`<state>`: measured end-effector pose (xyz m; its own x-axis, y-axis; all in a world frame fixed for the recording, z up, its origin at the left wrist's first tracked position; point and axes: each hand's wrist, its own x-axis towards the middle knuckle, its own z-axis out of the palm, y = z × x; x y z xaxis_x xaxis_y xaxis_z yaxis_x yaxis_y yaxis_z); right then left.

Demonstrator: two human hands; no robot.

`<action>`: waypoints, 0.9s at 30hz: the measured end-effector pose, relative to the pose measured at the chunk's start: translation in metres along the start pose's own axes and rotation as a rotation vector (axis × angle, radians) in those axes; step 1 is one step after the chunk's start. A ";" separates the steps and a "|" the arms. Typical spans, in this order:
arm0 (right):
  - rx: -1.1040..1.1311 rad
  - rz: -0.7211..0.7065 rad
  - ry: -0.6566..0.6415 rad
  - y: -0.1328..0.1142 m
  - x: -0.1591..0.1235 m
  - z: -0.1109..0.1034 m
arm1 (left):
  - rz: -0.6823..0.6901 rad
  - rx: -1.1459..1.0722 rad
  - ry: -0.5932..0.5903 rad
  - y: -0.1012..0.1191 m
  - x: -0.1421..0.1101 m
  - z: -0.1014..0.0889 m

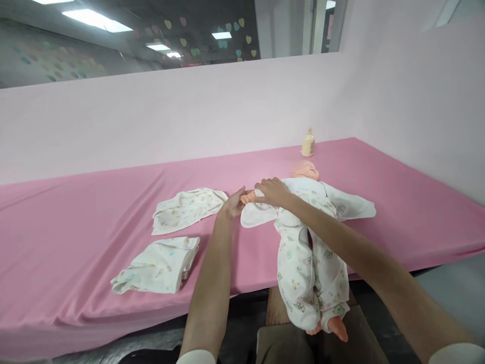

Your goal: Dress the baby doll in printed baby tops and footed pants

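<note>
A baby doll (305, 170) lies on its back, dressed in a white top and printed trousers (295, 273), its feet reaching past the table's front edge. My left hand (235, 203) is closed around the doll's small hand (248, 197). Over the doll's forearm, my right hand (276, 192) grips the white sleeve (259, 215) close to the wrist, and part of that cloth droops below. The other sleeve (356, 205) stretches out to the right, covering the doll's hand. Some of my right fingertips are hidden.
A pink sheet (94, 217) covers the table. Left of my hands lie a printed baby garment (185, 210) and a folded printed cloth (161, 265). A cream pump bottle (308, 143) stands by the back wall, beyond the doll's head. A mirror or window (151, 40) runs above.
</note>
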<state>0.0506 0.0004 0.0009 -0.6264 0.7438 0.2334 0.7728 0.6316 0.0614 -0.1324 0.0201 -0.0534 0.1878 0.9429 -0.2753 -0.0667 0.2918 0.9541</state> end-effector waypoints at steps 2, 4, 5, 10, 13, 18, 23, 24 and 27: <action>0.090 0.102 0.137 0.009 -0.013 -0.011 | -0.021 -0.016 -0.002 0.000 -0.001 0.001; 0.188 0.329 0.346 0.030 -0.036 -0.022 | -0.021 0.046 0.023 0.001 -0.003 0.005; 0.223 0.475 0.435 0.046 -0.051 -0.027 | -0.014 0.120 0.052 0.002 -0.004 0.007; 0.212 1.135 0.456 0.144 -0.152 -0.023 | 0.029 0.607 0.369 0.019 -0.017 0.025; 0.202 1.278 0.186 0.182 -0.201 -0.002 | 0.191 0.863 0.567 0.036 -0.024 0.052; 0.241 1.331 0.041 0.193 -0.221 0.028 | 0.618 1.099 0.348 0.057 -0.025 0.140; 0.274 1.267 0.023 0.189 -0.223 0.025 | 0.749 1.391 -0.154 0.056 -0.004 0.222; 0.282 1.243 0.018 0.188 -0.224 0.024 | 0.721 1.457 -0.227 0.054 0.001 0.233; 0.274 1.157 0.022 0.185 -0.226 0.025 | 0.623 1.620 -0.330 0.046 0.013 0.250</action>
<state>0.3332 -0.0454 -0.0647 0.4329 0.9010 0.0300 0.8290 -0.3848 -0.4058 0.1122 0.0051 0.0164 0.7008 0.7130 -0.0211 0.7110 -0.6958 0.1022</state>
